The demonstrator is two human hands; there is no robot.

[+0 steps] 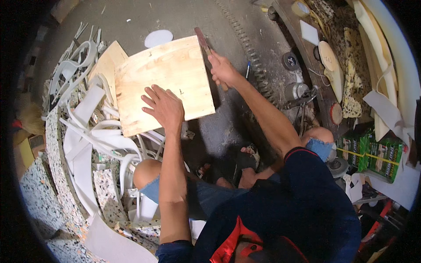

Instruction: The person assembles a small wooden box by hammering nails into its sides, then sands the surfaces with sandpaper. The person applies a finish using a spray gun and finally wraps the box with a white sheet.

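A pale plywood board [151, 76] with one curved edge lies tilted over a heap of foam scraps, in front of me. My left hand [164, 105] presses on its face, palm down and fingers spread, holding nothing. In my right hand [222, 69], closed round it, is a long, narrow, flat file-like tool [202, 39], its far part reddish-brown. That tool runs alongside the board's right edge, close to its upper right corner; whether it touches is hard to tell. Another plywood piece [109, 61] sits partly hidden behind the board's left side.
White foam strips [109, 136] and speckled foam blocks [107, 188] pile up at left. A white oval disc [158, 38] and a blue pen [248, 70] lie on the floor. At right stand a wooden beam [322, 94], a tape roll [300, 8] and green boxes [381, 160].
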